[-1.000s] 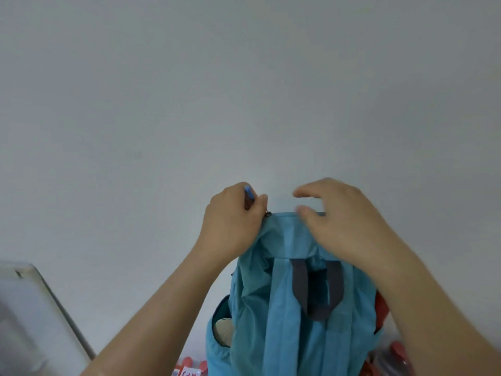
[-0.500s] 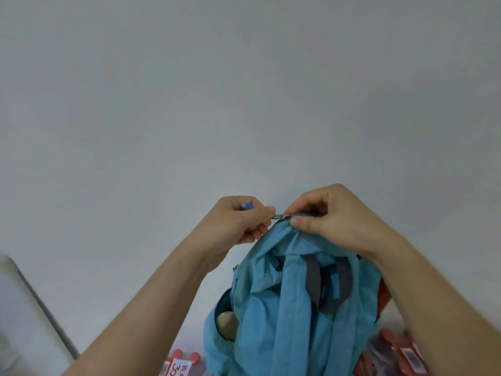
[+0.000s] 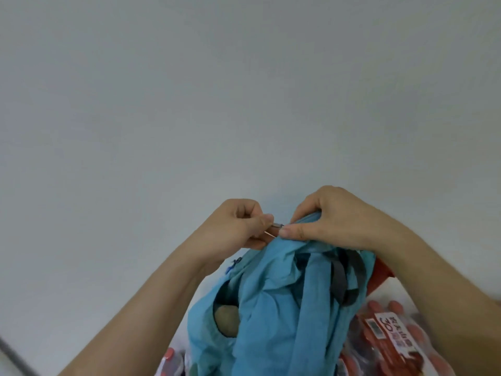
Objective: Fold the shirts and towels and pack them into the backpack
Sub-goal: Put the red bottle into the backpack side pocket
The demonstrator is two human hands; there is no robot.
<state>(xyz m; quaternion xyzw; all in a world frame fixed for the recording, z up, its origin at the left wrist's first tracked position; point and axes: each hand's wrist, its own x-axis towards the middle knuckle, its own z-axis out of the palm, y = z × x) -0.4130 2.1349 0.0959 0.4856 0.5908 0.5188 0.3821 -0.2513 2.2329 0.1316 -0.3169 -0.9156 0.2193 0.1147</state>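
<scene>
A light blue backpack (image 3: 276, 308) stands upright at the bottom centre, its straps and a dark grey carry loop (image 3: 344, 280) facing me. My left hand (image 3: 238, 226) pinches the metal zipper pull (image 3: 276, 226) at the backpack's top edge. My right hand (image 3: 330, 218) grips the top of the backpack fabric right beside the pull. A rounded beige thing (image 3: 226, 320) sits in the left side pocket. No shirts or towels are visible; the inside of the backpack is hidden.
A plain pale wall (image 3: 244, 90) fills most of the view. Shrink-wrapped packs of bottles with red caps and red labels (image 3: 390, 332) lie below and to the right of the backpack, and more red caps (image 3: 169, 356) show at its lower left.
My right hand has closed onto the top of the backpack. My left hand has shifted from the blue zipper tab to pinching the metal pull. The view has tilted down, showing more bottles.
</scene>
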